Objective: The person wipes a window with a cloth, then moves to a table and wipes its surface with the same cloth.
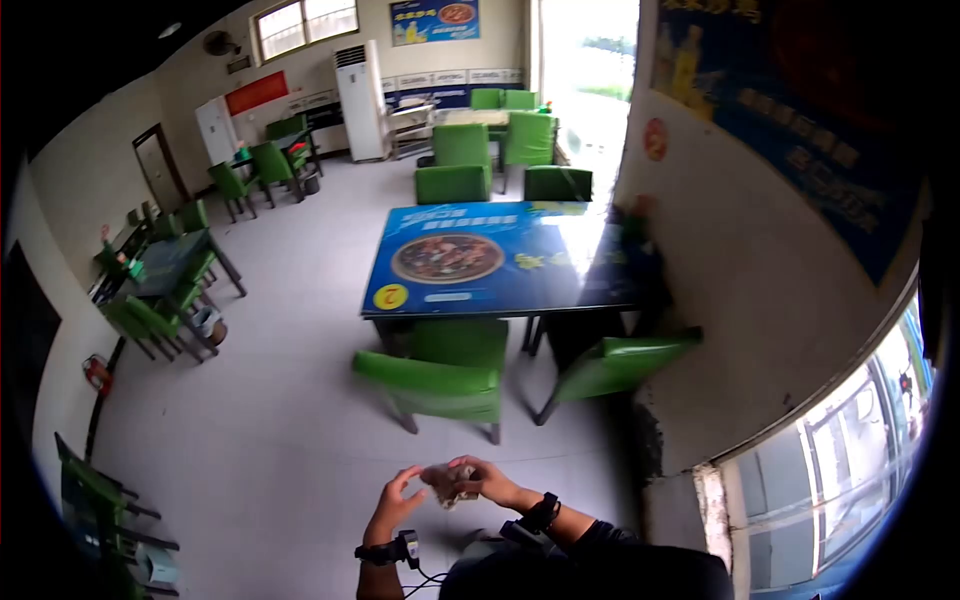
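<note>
A crumpled, brownish-white cloth [448, 493] hangs in front of my body, low in the head view. My right hand [490, 482] is closed on it from the right, fingers bent over its top. On the other side, my left hand [394, 502] is held up with its fingers apart and curved, fingertips close to the cloth's left edge. Both wrists carry dark straps, and a small device sits on the left one.
Ahead stands a table [480, 295] with a blue printed top. A green chair [430, 385] and another green chair [630, 365] are on its near side. The wall [720, 330] runs along the right. More tables and green chairs stand at the left and back.
</note>
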The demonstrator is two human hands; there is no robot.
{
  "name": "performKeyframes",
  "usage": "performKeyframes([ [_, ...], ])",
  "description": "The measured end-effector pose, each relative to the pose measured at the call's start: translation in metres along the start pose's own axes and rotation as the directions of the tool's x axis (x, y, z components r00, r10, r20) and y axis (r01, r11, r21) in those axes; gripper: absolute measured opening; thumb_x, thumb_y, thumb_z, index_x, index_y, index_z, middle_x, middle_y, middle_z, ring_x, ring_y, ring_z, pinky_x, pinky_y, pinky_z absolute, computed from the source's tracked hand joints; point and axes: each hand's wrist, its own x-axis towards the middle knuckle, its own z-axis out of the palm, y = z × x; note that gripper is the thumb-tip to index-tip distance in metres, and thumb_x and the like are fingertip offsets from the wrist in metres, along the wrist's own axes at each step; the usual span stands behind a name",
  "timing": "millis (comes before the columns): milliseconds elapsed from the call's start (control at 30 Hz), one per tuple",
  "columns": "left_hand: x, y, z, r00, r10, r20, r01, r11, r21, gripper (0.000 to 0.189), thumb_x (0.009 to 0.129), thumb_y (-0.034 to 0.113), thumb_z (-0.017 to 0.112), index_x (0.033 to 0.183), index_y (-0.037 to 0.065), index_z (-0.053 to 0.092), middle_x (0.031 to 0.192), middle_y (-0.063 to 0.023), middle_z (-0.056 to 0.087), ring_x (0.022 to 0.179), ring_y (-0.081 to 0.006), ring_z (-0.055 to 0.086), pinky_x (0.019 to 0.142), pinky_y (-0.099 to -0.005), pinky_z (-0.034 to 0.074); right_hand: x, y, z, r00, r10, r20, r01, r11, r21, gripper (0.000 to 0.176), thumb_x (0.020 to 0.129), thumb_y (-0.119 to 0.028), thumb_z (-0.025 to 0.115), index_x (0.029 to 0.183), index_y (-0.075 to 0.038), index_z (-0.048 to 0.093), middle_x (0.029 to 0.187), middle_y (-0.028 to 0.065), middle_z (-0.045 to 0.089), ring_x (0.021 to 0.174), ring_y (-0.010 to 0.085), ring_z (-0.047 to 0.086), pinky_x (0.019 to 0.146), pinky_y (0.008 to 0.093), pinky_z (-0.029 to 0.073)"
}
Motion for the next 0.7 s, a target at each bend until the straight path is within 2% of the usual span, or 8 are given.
performKeyframes([
  [67,-0.027,0.001,0.025,0.996,-0.022,0.084,0.021,1.0,0.02,0.056,0.07,0.013,0.064,0.12,0.005,0.041,0.117,-0.0068,0.047,0.111,-0.018,0.041,0.093,-0.0356,0.031,-0.018,-0.001,0.011,0.993,0.121,-0.01,-0.118,0.982,0.15,0.041,0.075,-0.006,0.06,0.112,-0.003,0.042,0.096,0.01,0.055,0.088,0.0156,0.054,0.076,0.0258,0.043],
  [100,0.018,-0.006,-0.064,0.995,0.064,0.078,-0.074,0.987,0.145,0.059,0.07,0.015,0.066,0.121,0.005,0.04,0.117,-0.0071,0.046,0.11,-0.0192,0.042,0.093,-0.0354,0.032,0.089,-0.016,0.041,0.999,0.034,0.028,-0.037,0.989,0.14,0.041,0.075,-0.006,0.06,0.112,-0.003,0.042,0.096,0.01,0.055,0.088,0.0156,0.054,0.076,0.0258,0.043],
  [233,-0.005,-0.029,-0.055,0.981,0.028,-0.192,-0.049,0.993,-0.104,0.063,0.069,0.013,0.068,0.123,0.003,0.036,0.114,-0.0122,0.048,0.105,-0.0194,0.047,0.089,-0.0313,0.037,0.107,-0.004,0.076,0.986,0.114,0.121,-0.129,0.983,0.127,0.045,0.076,-0.013,0.063,0.114,-0.005,0.041,0.098,0.0091,0.055,0.091,0.0166,0.053,0.079,0.0275,0.042],
  [267,-0.008,-0.028,-0.058,0.957,0.013,-0.29,-0.009,1.0,0.014,0.055,0.071,0.008,0.066,0.119,0.002,0.04,0.108,-0.0107,0.053,0.099,-0.0189,0.051,0.085,-0.0301,0.041,0.117,-0.005,0.081,0.974,0.13,0.183,-0.149,0.984,0.095,0.05,0.076,-0.014,0.063,0.118,-0.004,0.037,0.101,0.0098,0.054,0.094,0.0172,0.052,0.081,0.0281,0.041],
  [367,-0.01,-0.047,-0.081,0.889,0.048,-0.454,-0.043,0.999,0.021,0.046,0.073,0.003,0.063,0.115,0.001,0.045,0.102,-0.0106,0.056,0.096,-0.0184,0.054,0.083,-0.0296,0.043,0.154,-0.011,0.101,0.927,0.181,0.328,-0.217,0.973,0.077,0.06,0.076,-0.014,0.063,0.125,-0.003,0.03,0.105,0.0107,0.052,0.099,0.0184,0.049,0.086,0.0299,0.039],
  [400,-0.009,-0.044,-0.092,0.851,0.033,-0.524,-0.086,0.993,-0.078,0.039,0.072,0.008,0.065,0.108,0.002,0.05,0.095,-0.0119,0.059,0.09,-0.0199,0.056,0.077,-0.0296,0.044,0.17,-0.01,0.112,0.919,0.143,0.369,-0.182,0.981,0.072,0.062,0.075,-0.014,0.064,0.125,-0.003,0.029,0.106,0.0106,0.051,0.1,0.0185,0.048,0.086,0.0301,0.039],
  [567,-0.004,-0.048,-0.177,0.856,0.033,-0.516,-0.103,0.989,-0.107,0.044,0.074,0.004,0.061,0.115,-0.002,0.044,0.102,-0.0102,0.055,0.094,-0.0177,0.054,0.083,-0.0278,0.042,0.246,-0.009,0.159,0.884,0.055,0.465,-0.144,0.977,0.16,0.068,0.075,-0.01,0.063,0.129,-0.007,0.023,0.114,0.0116,0.044,0.105,0.0204,0.044,0.088,0.0306,0.037],
  [700,0.019,-0.072,-0.238,0.85,-0.102,-0.517,-0.068,0.952,-0.3,0.048,0.075,0.008,0.061,0.118,-0.002,0.041,0.101,-0.0092,0.055,0.093,-0.0137,0.054,0.081,-0.0249,0.042,0.319,-0.008,0.182,0.858,0.098,0.504,-0.2,0.968,0.153,0.062,0.081,-0.014,0.055,0.131,-0.007,0.02,0.116,0.0131,0.042,0.106,0.0216,0.042,0.089,0.0313,0.035],
])
